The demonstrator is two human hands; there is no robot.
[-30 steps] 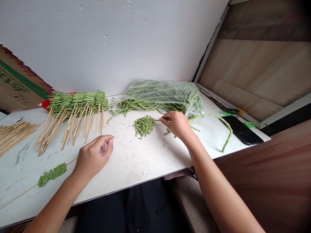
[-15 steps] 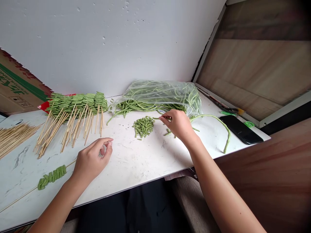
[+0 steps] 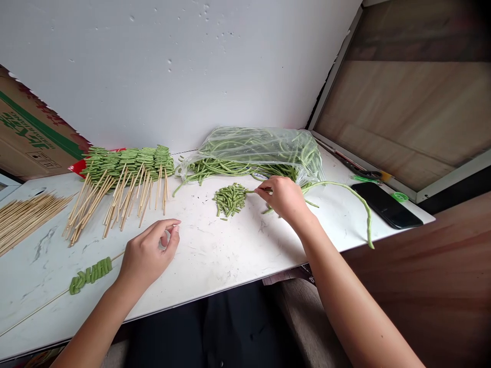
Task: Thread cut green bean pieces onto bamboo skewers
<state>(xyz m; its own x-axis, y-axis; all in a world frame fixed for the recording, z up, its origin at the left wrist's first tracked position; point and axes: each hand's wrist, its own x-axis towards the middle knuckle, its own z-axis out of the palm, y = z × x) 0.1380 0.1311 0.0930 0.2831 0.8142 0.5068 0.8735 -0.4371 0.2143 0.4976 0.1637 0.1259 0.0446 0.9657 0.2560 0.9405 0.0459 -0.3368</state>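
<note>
My right hand [image 3: 282, 197] is closed on a green long bean [image 3: 356, 193]. The bean's short end pokes out past my fingertips, and its long end arches right, drooping near the table's edge. Just left of those fingers lies a heap of short cut bean pieces [image 3: 230, 199]. My left hand [image 3: 150, 250] hovers over the table with thumb and forefinger curled together; anything between the tips is too small to make out. Beside it, partly behind the wrist, a bamboo skewer [image 3: 36, 311] lies threaded with bean pieces [image 3: 91, 275].
Finished bean skewers [image 3: 128, 163] are stacked at the back left, before a cardboard box [image 3: 38, 133]. Loose bamboo skewers [image 3: 30, 217] lie at far left. A clear bag of long beans [image 3: 261, 148] rests against the wall. A black phone [image 3: 387, 205] and scissors [image 3: 366, 174] are at right.
The view has shifted slightly, so everything sits a little further right. The free end of the long bean has swung outward and down to the right. Both hands keep nearly the same pose.
</note>
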